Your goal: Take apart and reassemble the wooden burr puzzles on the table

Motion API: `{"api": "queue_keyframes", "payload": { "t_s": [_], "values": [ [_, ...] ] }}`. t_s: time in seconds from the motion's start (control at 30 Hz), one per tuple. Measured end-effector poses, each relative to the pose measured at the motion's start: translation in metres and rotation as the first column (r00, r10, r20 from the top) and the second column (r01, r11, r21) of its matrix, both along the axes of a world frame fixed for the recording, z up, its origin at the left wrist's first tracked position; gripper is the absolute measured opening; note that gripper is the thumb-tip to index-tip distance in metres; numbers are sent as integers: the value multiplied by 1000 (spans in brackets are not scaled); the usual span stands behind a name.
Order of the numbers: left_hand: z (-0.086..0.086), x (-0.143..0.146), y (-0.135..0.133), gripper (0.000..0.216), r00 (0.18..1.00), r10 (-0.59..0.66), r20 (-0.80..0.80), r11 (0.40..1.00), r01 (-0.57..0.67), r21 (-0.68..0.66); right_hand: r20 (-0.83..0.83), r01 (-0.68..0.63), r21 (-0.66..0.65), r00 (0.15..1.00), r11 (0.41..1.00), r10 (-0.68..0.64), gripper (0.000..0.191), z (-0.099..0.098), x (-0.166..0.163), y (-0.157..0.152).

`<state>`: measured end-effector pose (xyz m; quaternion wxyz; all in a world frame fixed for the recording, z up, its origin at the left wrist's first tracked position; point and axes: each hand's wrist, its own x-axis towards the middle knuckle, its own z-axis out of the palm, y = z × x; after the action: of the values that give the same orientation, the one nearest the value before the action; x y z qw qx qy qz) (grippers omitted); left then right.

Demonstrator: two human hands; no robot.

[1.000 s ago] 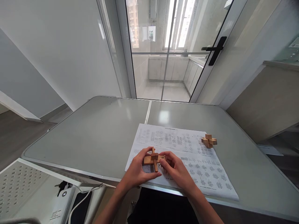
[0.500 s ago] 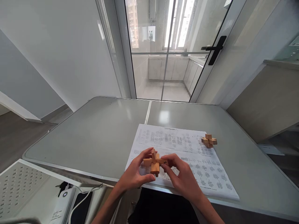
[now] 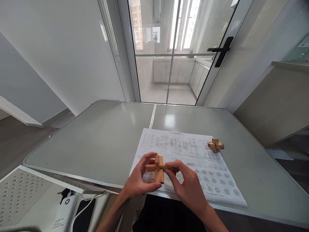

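Note:
Between my two hands is a wooden burr puzzle (image 3: 159, 175) of crossed sticks, held just above the printed sheet near the table's front edge. My left hand (image 3: 140, 177) grips it from the left, thumb below at the near end and fingers behind. With thumb and index finger, my right hand (image 3: 187, 183) pinches the stick that points right. A second wooden burr puzzle (image 3: 216, 146) rests on the right edge of the instruction sheet (image 3: 193, 154), which is printed with small diagrams.
The grey table (image 3: 96, 138) runs up to a glass door (image 3: 166, 74) with a black handle. At the lower left, a white bin (image 3: 29, 190) holds a power bank (image 3: 64, 212), a dark phone (image 3: 84, 214), a white cable and keys.
The burr puzzle in my hands has tilted and shifted slightly left, showing more of its near stick's top face. My right hand has moved a little with it. The second puzzle stays put.

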<state>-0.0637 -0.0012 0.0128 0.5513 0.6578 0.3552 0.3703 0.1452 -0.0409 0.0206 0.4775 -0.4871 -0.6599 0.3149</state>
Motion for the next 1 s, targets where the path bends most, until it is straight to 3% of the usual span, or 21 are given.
{"api": "queue_keyframes", "payload": {
  "t_s": [0.17,0.37,0.53,0.67,0.8,0.93,1.0],
  "values": [
    [1,-2,-3,88,999,27,-21,999,-27,21,-9,-80,-48,997,996,79,12,2,6,0],
    [4,-6,-3,84,999,-32,6,999,32,12,-15,-160,0,987,987,160,13,4,11,-3],
    [6,-10,-1,92,997,-27,-71,998,31,60,-16,-177,17,984,984,177,13,5,11,-8],
    [13,-10,-1,92,986,24,-163,987,2,158,-62,-159,-115,986,981,153,14,2,14,-11],
    [24,-5,-3,90,966,118,-230,944,-38,326,-356,-256,-305,924,917,140,41,2,16,-9],
    [32,4,-4,90,956,161,-246,889,-32,456,-540,-401,-368,827,839,159,75,4,11,-5],
    [35,7,-4,91,956,141,-256,878,-1,478,-584,-443,-380,796,812,161,81,4,5,-4]
  ]
}}
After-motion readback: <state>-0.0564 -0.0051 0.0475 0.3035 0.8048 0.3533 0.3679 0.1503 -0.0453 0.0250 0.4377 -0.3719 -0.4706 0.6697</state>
